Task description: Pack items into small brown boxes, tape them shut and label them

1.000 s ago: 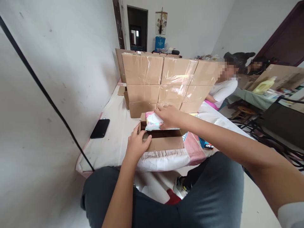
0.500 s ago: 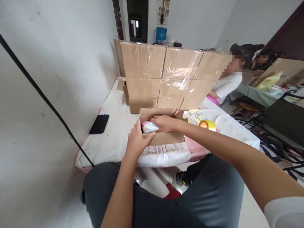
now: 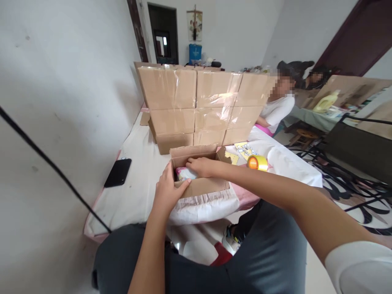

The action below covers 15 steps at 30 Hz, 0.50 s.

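Observation:
An open cardboard box (image 3: 203,188) stands at the near edge of the cloth-covered table. My left hand (image 3: 168,185) grips its left end, fingers along the outside and thumb over the front wall. Inside the box, at its left, lies a white packet with pink print (image 3: 183,173). My right hand (image 3: 202,167) reaches in from the right with its fingers curled on that packet; some fingertips are hidden. What lies lower in the box is out of sight.
Taped cardboard boxes (image 3: 214,92) are stacked behind the open box. A black phone (image 3: 118,172) lies left, a yellow tape roll (image 3: 257,162) and a yellow patterned sheet (image 3: 245,150) right. Another person (image 3: 277,110) sits beyond the stack. A black chair (image 3: 358,143) stands at right.
The whole view has shifted, so the table things appear farther left and lower. My right hand and the packet sit slightly deeper in the box. My left hand keeps its grip.

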Motion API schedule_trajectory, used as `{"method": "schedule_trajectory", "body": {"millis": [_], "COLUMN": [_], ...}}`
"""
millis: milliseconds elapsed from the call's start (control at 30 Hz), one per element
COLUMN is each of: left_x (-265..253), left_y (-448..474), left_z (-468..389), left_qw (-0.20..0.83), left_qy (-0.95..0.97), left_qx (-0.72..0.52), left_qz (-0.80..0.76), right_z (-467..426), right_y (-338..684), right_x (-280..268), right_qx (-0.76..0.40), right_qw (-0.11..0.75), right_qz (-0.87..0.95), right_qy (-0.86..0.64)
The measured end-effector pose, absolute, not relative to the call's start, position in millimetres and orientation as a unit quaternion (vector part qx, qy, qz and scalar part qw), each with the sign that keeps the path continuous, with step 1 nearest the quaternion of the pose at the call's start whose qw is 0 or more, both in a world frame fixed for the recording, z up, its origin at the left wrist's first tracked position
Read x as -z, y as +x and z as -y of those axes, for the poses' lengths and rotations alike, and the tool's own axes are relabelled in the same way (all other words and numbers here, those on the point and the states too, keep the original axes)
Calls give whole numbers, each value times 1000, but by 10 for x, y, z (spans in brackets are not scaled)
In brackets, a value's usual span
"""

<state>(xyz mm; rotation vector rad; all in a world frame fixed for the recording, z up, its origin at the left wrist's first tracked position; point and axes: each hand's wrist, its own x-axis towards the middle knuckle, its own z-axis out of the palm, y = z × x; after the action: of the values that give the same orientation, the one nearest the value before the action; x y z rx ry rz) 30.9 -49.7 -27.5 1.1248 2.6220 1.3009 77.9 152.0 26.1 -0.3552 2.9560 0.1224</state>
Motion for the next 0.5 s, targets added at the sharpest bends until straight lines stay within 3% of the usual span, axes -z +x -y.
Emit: {"method": "schedule_trajectory", "body": {"millis": [500], "left_x": [392], "left_y": [206], "left_z": [429], "left_qw": [20], "left_qy": [353], "left_qx": [-397], "left_qz": [-847], "right_z": [-1445], "right_y": [837], "right_x": [-336], "right_qx": [-79], "right_qw": [123], "right_qz": [-985], "right_qy": [-91]}}
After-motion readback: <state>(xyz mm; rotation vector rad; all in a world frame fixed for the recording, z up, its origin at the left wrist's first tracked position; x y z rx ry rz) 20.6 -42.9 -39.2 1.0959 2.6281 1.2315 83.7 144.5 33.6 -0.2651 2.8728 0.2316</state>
